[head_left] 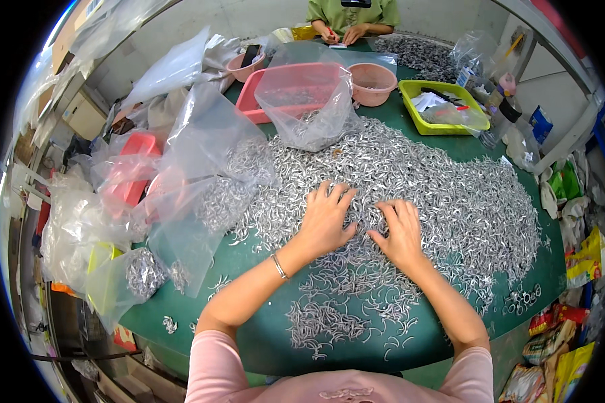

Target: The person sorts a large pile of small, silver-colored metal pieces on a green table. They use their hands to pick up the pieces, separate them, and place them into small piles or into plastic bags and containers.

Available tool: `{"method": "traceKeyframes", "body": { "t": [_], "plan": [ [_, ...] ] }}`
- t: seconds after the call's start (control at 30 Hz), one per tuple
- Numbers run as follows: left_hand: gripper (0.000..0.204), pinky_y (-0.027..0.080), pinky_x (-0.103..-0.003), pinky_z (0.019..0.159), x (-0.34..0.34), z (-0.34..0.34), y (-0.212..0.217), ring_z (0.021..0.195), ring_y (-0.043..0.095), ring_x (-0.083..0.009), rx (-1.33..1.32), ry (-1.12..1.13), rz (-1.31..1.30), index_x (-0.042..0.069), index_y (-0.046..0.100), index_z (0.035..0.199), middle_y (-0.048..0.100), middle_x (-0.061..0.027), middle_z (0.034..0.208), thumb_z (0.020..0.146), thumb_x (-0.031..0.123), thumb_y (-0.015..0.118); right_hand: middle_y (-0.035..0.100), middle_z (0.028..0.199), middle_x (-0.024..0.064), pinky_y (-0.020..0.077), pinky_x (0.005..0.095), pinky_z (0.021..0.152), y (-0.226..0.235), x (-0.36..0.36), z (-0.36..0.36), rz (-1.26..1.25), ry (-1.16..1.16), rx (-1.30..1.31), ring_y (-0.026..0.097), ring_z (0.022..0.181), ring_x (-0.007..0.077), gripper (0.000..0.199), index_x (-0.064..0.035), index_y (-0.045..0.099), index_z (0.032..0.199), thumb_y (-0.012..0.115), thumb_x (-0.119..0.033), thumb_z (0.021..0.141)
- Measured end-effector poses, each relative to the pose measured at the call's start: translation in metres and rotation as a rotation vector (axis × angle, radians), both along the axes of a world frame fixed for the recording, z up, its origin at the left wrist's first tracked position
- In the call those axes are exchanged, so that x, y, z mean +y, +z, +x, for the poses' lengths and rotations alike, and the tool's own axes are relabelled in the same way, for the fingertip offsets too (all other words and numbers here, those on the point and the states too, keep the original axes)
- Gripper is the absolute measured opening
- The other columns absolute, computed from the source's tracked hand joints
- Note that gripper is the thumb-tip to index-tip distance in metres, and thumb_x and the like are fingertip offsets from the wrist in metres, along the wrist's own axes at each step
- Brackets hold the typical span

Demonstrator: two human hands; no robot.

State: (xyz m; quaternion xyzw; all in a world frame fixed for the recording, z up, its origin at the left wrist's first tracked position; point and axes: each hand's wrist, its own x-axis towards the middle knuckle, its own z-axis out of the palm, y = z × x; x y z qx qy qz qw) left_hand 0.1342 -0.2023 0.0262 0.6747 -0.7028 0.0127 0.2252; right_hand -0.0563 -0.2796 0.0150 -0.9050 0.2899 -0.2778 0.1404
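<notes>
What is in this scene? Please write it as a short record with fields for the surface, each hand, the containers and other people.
surface: round green table
main material: large heap of small curved silver metal pieces
left hand: flat on the heap, fingers spread, thin bracelet on the wrist
right hand: on the heap, fingers bent into the pieces
containers: clear plastic bag in a pink rectangular tray; round pink bowl; yellow-green tray
other people: a person in a green top at the far side

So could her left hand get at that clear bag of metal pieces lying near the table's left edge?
Probably yes. The left hand rests flat on the heap of small metal clips, and the clear bag lies to its left on the green table, with only loose clips and bare tabletop between them.
</notes>
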Motion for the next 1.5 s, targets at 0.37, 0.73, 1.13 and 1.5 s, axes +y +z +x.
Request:
{"method": "traceKeyframes", "body": {
  "t": [0.37, 0.73, 1.13, 1.5],
  "plan": [
    [0.064, 0.036, -0.049, 0.101, 0.003, 0.002, -0.001, 0.127, 0.042, -0.0393, 0.024, -0.051, -0.021, 0.010, 0.052, 0.132, 0.051, -0.0095, 0.133, 0.075, 0.023, 0.077, 0.054, 0.111, 0.0152, 0.0407, 0.0446, 0.092, -0.011, 0.011, -0.003, -0.019, -0.040, -0.070, 0.050, 0.103, 0.0332, 0.061, -0.0031, 0.058, 0.125, 0.081, -0.015, 0.070],
    [0.054, 0.037, -0.048, 0.096, 0.034, -0.007, -0.005, 0.127, 0.042, -0.0395, -0.026, -0.191, -0.135, 0.010, 0.055, 0.128, 0.052, -0.0093, 0.131, 0.076, 0.007, 0.070, 0.052, 0.104, 0.0144, 0.0435, 0.0448, 0.086, -0.016, 0.055, -0.016, 0.009, -0.009, -0.152, 0.051, 0.098, 0.0342, 0.057, -0.0044, 0.059, 0.119, 0.077, -0.003, 0.065],
    [0.061, 0.020, -0.063, 0.111, 0.047, -0.007, 0.002, 0.142, 0.028, -0.0436, 0.162, -0.098, -0.037, 0.018, 0.054, 0.133, 0.035, -0.0154, 0.152, 0.079, 0.030, 0.078, 0.048, 0.135, 0.0164, 0.0341, 0.0509, 0.108, -0.019, 0.063, -0.009, 0.127, 0.068, -0.063, 0.040, 0.133, 0.0413, 0.080, -0.0064, 0.050, 0.135, 0.081, -0.006, 0.062],
    [0.050, 0.032, -0.054, 0.109, 0.080, -0.002, -0.014, 0.138, 0.034, -0.0412, 0.090, -0.244, -0.049, 0.015, 0.060, 0.119, 0.043, -0.0056, 0.147, 0.071, 0.008, 0.075, 0.054, 0.124, 0.0124, 0.0393, 0.0509, 0.105, -0.020, 0.089, -0.016, 0.087, 0.075, -0.131, 0.044, 0.130, 0.0412, 0.062, -0.0073, 0.059, 0.119, 0.080, 0.000, 0.061]
  ]
}}
